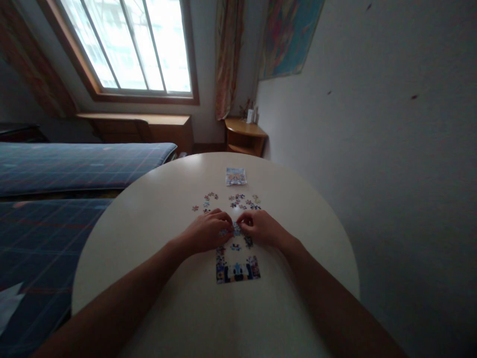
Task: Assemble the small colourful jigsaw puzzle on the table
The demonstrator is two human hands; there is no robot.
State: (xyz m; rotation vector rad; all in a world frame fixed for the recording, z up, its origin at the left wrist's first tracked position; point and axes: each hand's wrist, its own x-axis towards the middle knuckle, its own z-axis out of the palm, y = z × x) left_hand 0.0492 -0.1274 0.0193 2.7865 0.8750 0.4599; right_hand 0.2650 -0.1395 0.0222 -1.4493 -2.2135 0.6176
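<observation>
In the head view, a round, cream-white tabletop (298, 214) is shown with a partly assembled jigsaw puzzle (238, 272), dark and multicoloured, laid flat near its middle. The puzzle's lower edge and parts of both sides are seen to be joined, and a gap of bare tabletop is enclosed between them. Within that gap a small, dark blue-and-white loose jigsaw piece (235, 246) is seen, set apart from the joined border.

The puzzle's upper end is flanked by the person's bare left hand (209, 229) and bare right hand (263, 226). The fingers of both are bent inward and brought close together over pale blue puzzle parts. Whether a piece is grasped by either hand cannot be told, as the fingertips are too small and partly hidden.

Beyond the hands, a curved scatter of small multicoloured pieces (211, 195) is spread on the left, and a denser group of dark and reddish pieces (242, 201) on the right. Farther back, a small, roughly square, pale blue printed picture sheet (235, 176) is laid on the tabletop.

To the left, mattresses covered in blue plaid cloth (74, 164) are placed beside the table.
</observation>
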